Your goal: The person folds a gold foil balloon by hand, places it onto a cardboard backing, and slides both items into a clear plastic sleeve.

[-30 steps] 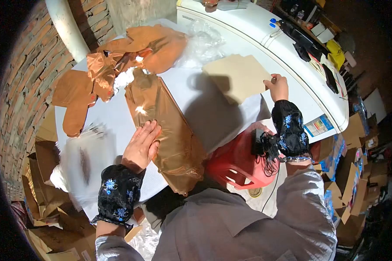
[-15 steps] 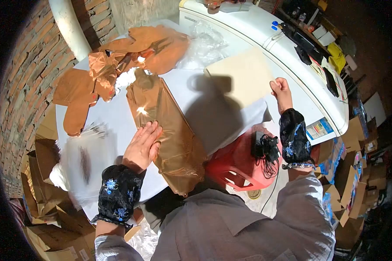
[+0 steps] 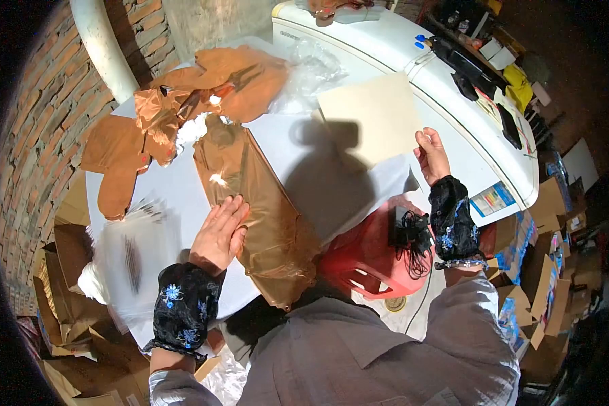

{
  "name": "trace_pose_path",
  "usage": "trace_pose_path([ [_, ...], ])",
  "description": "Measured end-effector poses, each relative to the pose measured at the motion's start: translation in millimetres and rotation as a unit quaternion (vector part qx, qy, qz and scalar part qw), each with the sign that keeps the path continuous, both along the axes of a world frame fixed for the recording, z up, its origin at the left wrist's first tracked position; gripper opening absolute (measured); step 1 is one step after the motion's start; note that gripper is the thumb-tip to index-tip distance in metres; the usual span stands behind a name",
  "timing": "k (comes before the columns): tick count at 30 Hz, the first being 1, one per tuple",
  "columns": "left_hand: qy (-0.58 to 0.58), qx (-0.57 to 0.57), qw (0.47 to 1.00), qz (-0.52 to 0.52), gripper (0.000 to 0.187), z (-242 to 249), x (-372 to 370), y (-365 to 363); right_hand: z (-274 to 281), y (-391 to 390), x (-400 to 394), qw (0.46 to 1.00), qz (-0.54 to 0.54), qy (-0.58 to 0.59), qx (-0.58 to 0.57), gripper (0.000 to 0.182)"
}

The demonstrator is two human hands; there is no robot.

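Note:
My left hand (image 3: 219, 233) lies flat, fingers stretched and together, on a long bronze-coloured glossy film sleeve (image 3: 267, 223). The sleeve slants across the white tabletop toward my body, its far end crumpled. At the right edge of a cream sheet (image 3: 375, 111), my right hand (image 3: 432, 155) is closed with fingers bent, pinching around that edge; the exact contact is hard to see. A shadow falls over the sheet's lower left part. Left of my left hand rests a stack of clear plastic bags (image 3: 132, 254) with dark print.
Brown cut-out pieces (image 3: 240, 78) and clear crumpled plastic (image 3: 308, 71) lie at the back. A red plastic container (image 3: 365, 254) with a black adapter and cable (image 3: 407, 233) stands near my right forearm. A white chest appliance (image 3: 358, 37) borders the right; cardboard boxes (image 3: 81, 271) sit left.
My right hand has shifted slightly down and its fingers have loosened a little at the sheet's edge. My left hand stays flat on the sleeve. The view has shifted slightly.

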State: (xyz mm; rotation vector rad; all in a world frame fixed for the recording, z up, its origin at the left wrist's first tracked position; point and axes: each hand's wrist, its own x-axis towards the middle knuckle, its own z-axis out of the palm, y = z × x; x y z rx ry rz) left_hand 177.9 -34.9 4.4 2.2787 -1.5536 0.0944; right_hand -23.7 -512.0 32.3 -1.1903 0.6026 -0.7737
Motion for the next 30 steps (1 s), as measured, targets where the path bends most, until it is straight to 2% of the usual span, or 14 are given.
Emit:
trace_pose_path([
  [5,-0.005,-0.010,1.000,-0.002,0.047,-1.3,0.6,1.7,-0.5,-4.1,-1.2,0.999,0.004,0.042,-0.031,0.018],
  [8,-0.011,-0.013,1.000,-0.002,0.047,-2.2,0.2,1.0,-7.4,-15.8,3.8,0.981,-0.013,0.184,-0.063,0.024],
  [11,-0.007,-0.010,1.000,-0.001,0.047,-2.8,0.7,1.6,-4.5,-30.0,1.4,0.947,0.046,0.287,-0.139,0.030],
  [12,-0.004,-0.008,1.000,0.001,0.047,-2.7,0.4,1.3,-3.3,-35.2,1.3,0.923,0.033,0.319,-0.212,0.033],
  [13,-0.001,-0.005,1.000,0.002,0.047,-2.0,-0.1,1.4,8.2,-30.1,5.0,0.873,0.020,0.358,-0.330,0.035],
  [15,0.003,-0.001,1.000,0.003,0.047,-0.4,0.0,1.3,33.1,-26.5,14.8,0.729,-0.006,0.414,-0.545,0.040],
  [16,0.004,0.001,1.000,0.004,0.047,-0.1,0.3,1.1,41.2,-33.5,26.3,0.729,0.045,0.371,-0.574,0.048],
  [17,0.004,0.003,1.000,0.004,0.048,0.1,-0.1,1.0,43.0,-36.2,37.9,0.744,0.075,0.307,-0.589,0.059],
  [19,0.007,0.006,1.000,0.006,0.048,1.2,-0.9,0.8,60.0,-35.1,73.3,0.708,0.194,0.277,-0.620,0.069],
  [22,0.022,0.019,1.000,0.009,0.049,3.9,-1.8,0.7,54.0,-58.8,129.6,0.667,0.346,0.260,-0.606,0.072],
  [25,0.028,0.026,0.999,0.013,0.050,7.1,-1.4,-0.1,60.0,-65.9,161.5,0.552,0.398,0.338,-0.651,0.074],
  [26,0.029,0.026,0.999,0.013,0.050,6.9,-2.5,0.2,59.0,-65.5,166.0,0.583,0.398,0.337,-0.623,0.067],
  [29,0.033,0.021,0.999,0.012,0.049,7.5,-2.3,-0.1,71.5,-59.9,173.2,0.565,0.424,0.378,-0.598,0.056],
  [30,0.036,0.021,0.999,0.012,0.049,7.3,-2.5,-0.1,68.6,-60.9,171.7,0.545,0.394,0.347,-0.653,0.042],
])
